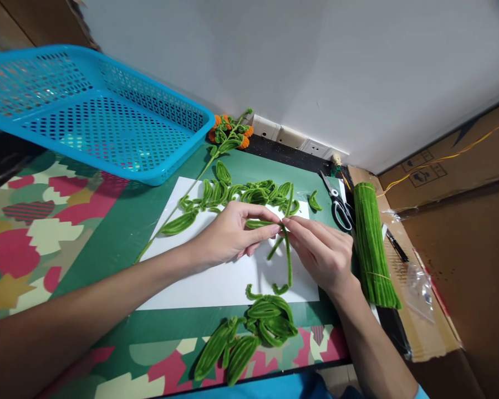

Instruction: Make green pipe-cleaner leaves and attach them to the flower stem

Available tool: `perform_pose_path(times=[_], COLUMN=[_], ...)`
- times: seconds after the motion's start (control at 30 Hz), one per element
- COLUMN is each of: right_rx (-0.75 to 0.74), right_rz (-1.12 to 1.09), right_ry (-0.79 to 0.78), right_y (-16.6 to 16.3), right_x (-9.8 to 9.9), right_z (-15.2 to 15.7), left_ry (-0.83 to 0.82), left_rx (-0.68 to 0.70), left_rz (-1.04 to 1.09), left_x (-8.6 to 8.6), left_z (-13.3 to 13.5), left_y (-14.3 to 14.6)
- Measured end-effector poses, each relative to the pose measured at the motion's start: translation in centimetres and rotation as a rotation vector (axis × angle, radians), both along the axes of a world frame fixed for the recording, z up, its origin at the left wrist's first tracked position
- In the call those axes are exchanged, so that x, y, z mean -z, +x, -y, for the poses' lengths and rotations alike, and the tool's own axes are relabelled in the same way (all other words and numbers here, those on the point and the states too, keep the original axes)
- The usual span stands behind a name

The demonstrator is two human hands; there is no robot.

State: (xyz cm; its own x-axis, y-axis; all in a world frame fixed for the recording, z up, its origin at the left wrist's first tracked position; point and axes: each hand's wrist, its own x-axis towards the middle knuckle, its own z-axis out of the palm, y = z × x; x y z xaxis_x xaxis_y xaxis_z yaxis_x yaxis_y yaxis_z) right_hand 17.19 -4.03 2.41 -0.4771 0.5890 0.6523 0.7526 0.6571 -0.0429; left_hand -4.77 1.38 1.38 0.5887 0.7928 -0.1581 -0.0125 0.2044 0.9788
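Observation:
My left hand (pixel 243 230) is closed in a pinch on green pipe cleaners (pixel 289 260), with a folded loop lying between its fingers. Right beside it, my right hand (pixel 320 246) pinches the same pipe cleaners where they cross. One end points up and two hang down over a white sheet of paper (pixel 183 293). Behind my hands lies a row of green pipe-cleaner leaves (pixel 258 193). Nearer to me, a cluster of leaves (pixel 272 318) rests at the table's front edge. A long stem with orange flowers (pixel 210 160) lies at the left of the paper.
A blue plastic basket (pixel 162 172) stands at the back left. On the right are scissors (pixel 341 213), a tied bundle of green pipe cleaners (pixel 372 244), a black pen-like tool (pixel 397 245) and a plastic bag (pixel 419 288). Wall sockets (pixel 314 147) line the back; cardboard (pixel 461 221) borders the right.

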Motion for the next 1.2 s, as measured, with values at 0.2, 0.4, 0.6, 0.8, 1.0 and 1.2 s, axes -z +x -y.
perform_pose_path(times=[0.2,0.4,0.6,0.8,1.0,1.2], right_rx=[0.007,-0.024,-0.015,-0.064,-0.121,-0.147], right_rz=[0.056,0.039,-0.004,-0.056,-0.099,-0.097], right_ry=[-0.020,-0.006,0.023,0.039,0.017,-0.038], right_y=[-0.09,0.21,0.19,-0.03,0.10,-0.02], right_x=[-0.20,-0.08,-0.34,-0.34,0.19,0.11], right_z=[-0.26,-0.42,-0.39,-0.61,-0.67,-0.67], left_ry=[0.016,0.006,0.016,-0.028,-0.013,-0.025], left_rx=[0.029,0.046,0.066,0.115,0.112,0.129], left_rz=[-0.017,-0.015,0.011,0.085,0.097,0.053], left_x=[0.04,-0.33,-0.26,-0.66,-0.47,-0.61], left_z=[-0.08,-0.12,-0.19,-0.11,-0.06,-0.06], left_y=[-0.26,-0.47,-0.36,-0.41,-0.18,-0.44])
